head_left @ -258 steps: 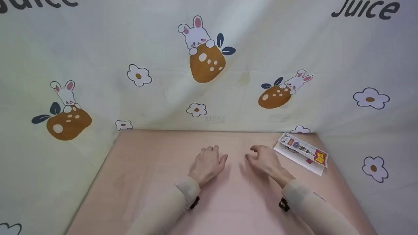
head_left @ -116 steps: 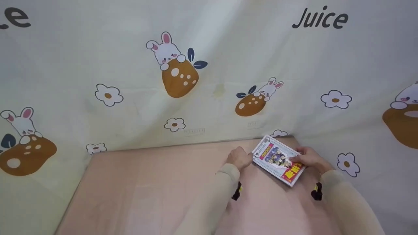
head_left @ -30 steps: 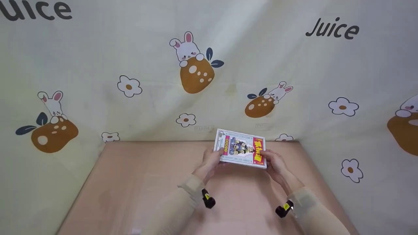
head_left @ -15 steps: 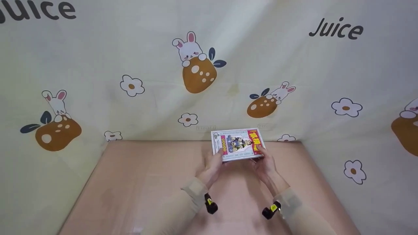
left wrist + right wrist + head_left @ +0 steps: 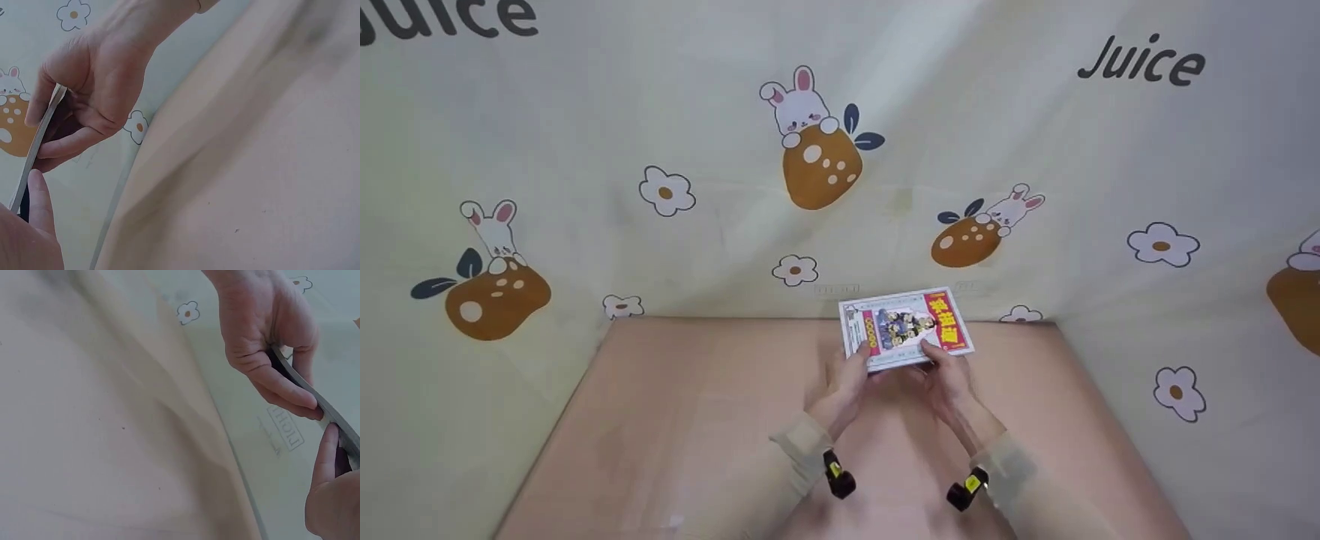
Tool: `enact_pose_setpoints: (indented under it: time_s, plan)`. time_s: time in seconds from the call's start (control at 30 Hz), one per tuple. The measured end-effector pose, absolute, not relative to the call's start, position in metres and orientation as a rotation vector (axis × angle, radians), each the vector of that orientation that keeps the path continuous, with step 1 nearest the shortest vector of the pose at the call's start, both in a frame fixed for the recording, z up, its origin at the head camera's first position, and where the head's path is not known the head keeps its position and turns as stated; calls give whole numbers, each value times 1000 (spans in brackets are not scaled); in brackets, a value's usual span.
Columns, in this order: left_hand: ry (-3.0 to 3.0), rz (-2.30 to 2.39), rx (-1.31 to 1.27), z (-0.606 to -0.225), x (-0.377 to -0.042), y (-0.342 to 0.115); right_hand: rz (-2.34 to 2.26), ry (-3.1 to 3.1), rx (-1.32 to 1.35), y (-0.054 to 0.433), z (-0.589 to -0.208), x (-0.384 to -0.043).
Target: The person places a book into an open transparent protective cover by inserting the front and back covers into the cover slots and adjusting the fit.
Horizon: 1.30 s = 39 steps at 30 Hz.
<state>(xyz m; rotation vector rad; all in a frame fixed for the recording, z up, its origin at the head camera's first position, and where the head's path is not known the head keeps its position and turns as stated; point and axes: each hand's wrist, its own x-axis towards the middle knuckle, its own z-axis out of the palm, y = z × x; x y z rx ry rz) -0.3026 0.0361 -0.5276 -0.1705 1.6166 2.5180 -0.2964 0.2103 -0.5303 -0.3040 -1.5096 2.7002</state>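
Observation:
Both hands hold a thin paperback book (image 5: 901,322) over the back of the table, its pale blue and white cover facing up with a cartoon group and a red block of yellow lettering. The left hand (image 5: 846,384) grips the near left corner, thumb on the cover. My right hand (image 5: 952,382) pinches the near edge closer to the middle, its thumb also on top. Fingers of both lie underneath, hidden from the head view. In the left wrist view the book (image 5: 35,149) shows edge-on between the right hand (image 5: 109,76) and left hand (image 5: 31,239). The right wrist view shows the same grip.
A pinkish table (image 5: 697,420) spreads below the hands. Behind and beside it hangs a pale cloth (image 5: 697,97) printed with rabbits, fruit and flowers. Small black devices (image 5: 838,474) sit at both wrists.
The book, first folded partly open at the table's back right, was picked up and brought to the middle. In the last second it turned slightly while the right hand shifted left along its edge.

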Motion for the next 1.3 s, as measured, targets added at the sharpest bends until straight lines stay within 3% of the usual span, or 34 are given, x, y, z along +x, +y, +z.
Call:
enact_pose_setpoints:
  time_s: [1.3]
  plan:
    - [1997, 2231, -257, -527, -301, -74, 2689, -1926, -189, 188, -527, -288]
